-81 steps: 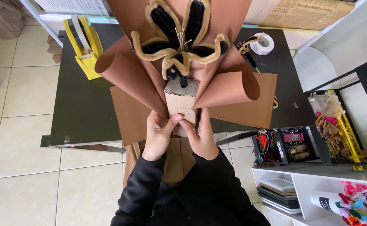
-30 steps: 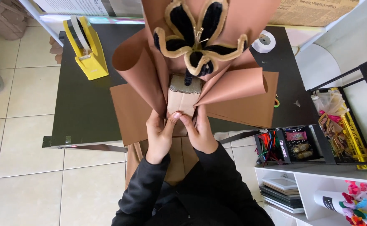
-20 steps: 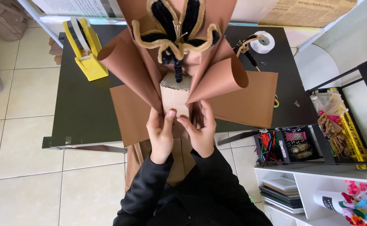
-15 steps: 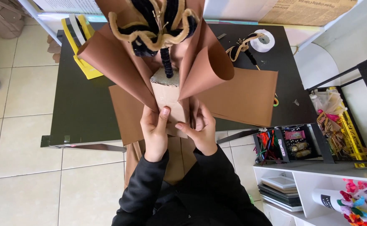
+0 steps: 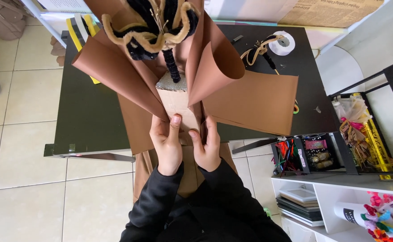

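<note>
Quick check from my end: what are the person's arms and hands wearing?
Both arms are in long black sleeves, the left sleeve and right sleeve ending at the wrists. The left hand and right hand are bare: no gloves, rings or watch visible.

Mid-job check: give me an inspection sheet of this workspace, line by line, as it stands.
Surface: black table, flat brown sheet on it.
Job's things: brown paper bouquet wrap around a black-and-tan pipe-cleaner flower, held upright on a cardboard core.
Clutter: tape roll, spare pipe-cleaner piece, yellow tape dispenser.
Grippers: left hand and right hand both grip the wrap's base.
Cables: nothing seen.
Surroundings: tiled floor, white shelf with craft supplies.
</note>
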